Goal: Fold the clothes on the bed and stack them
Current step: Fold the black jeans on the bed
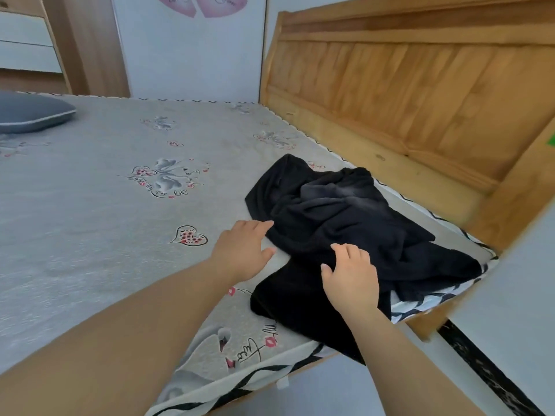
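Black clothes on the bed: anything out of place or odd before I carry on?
The black clothes lie crumpled at the bed's corner by the headboard, one part drooping over the mattress edge. Nothing looks torn or spilled.

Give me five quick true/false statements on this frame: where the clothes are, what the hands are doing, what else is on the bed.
1. The black garment lies crumpled near the bed corner by the wooden headboard. True.
2. The garment is already folded into a neat square. False: it is bunched and unfolded, and one end hangs over the mattress edge.
3. The right hand rests on the black fabric. True.
4. The left hand holds a white shirt in the air. False: it lies low by the garment's left edge, fingertips at the black cloth; no white shirt shows.
5. A grey pillow lies at the far left of the bed. True.
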